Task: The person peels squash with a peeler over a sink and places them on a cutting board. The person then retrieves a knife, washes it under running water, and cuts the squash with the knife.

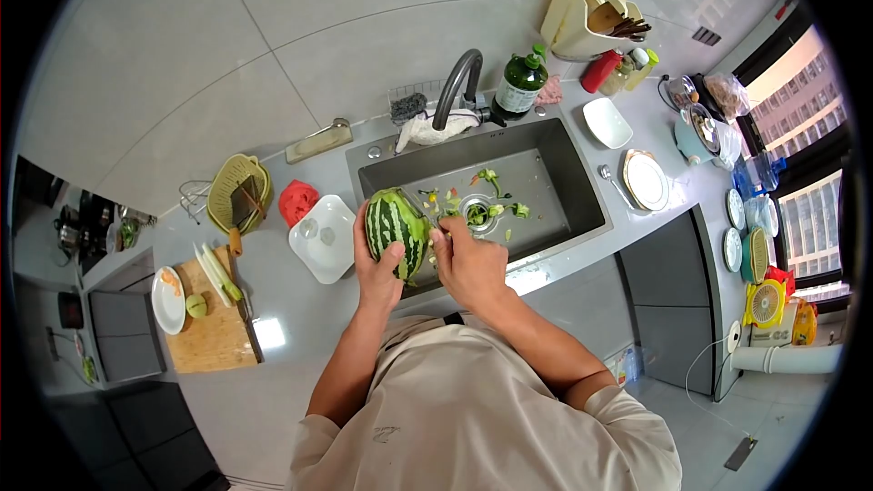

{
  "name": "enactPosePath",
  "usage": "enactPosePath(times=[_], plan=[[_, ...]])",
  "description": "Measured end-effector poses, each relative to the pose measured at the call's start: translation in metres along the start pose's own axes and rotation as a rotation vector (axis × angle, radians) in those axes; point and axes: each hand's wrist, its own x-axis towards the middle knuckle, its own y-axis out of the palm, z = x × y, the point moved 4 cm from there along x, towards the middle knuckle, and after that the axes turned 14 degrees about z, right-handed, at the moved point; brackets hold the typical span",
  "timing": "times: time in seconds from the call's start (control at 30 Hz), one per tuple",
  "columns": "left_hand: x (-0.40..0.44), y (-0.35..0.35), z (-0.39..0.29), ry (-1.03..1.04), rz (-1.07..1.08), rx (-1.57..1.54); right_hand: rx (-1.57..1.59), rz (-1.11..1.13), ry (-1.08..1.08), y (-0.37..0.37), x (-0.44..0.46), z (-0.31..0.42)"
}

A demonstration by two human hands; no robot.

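Note:
My left hand [379, 275] grips a striped green watermelon [393, 229] from its left and lower side, over the left end of the sink [589, 184]. Along the melon's right edge runs a paler green strip where the dark rind is gone. My right hand [473, 265] is closed close to the melon's right side. Whatever its fingers hold is hidden or too small to name. Green peelings [491, 184] and small reddish scraps lie in the sink around the drain [476, 212].
A white rectangular dish [325, 250] and a red bag [297, 204] sit left of the sink. Farther left is a cutting board [214, 345] with pale green stalks and a plate [169, 314]. The faucet [466, 73] arches behind the sink, beside a green soap bottle [520, 82].

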Motion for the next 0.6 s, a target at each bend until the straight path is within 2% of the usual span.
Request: enactPosePath(times=[0.37, 0.47, 0.53, 0.6], plan=[[-0.002, -0.001, 0.004, 0.005, -0.057, -0.027, -0.055, -0.047, -0.032, 0.006, 0.003, 0.000], [-0.003, 0.000, 0.003, 0.019, -0.060, -0.013, -0.128, -0.029, 0.047, 0.008, 0.007, -0.013], [-0.003, -0.001, 0.001, 0.030, -0.066, -0.006, 0.025, -0.087, 0.024, -0.001, 0.008, -0.020], [-0.002, -0.003, 0.001, 0.001, -0.056, -0.062, 0.097, -0.041, 0.054, -0.003, 0.007, -0.026]])
